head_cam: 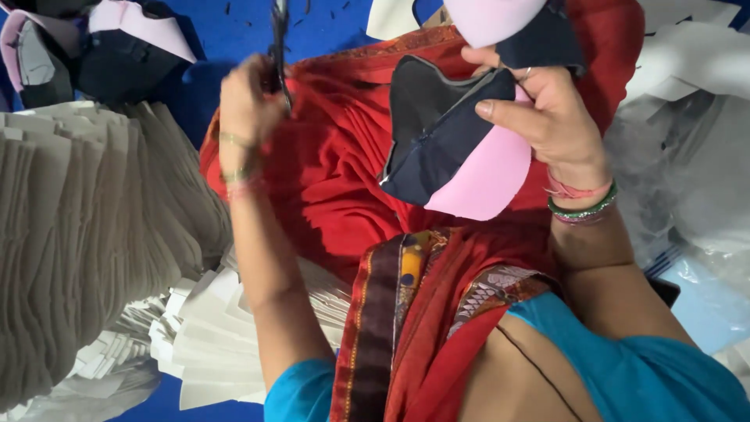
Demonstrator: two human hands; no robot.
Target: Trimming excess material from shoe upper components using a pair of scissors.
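Note:
My right hand is closed on a dark navy shaped fabric piece with a pink lining, held up over my red-draped lap. Another navy and pink piece lies just above that hand. My left hand is raised at the left and grips a pair of dark scissors, blades pointing away from me. The scissors are apart from the fabric piece, a short way to its left.
A tall stack of white cut pieces fills the left side, with more white pieces fanned out by my left elbow. Several navy and pink pieces are piled at top left on a blue mat. Clear plastic bags lie at the right.

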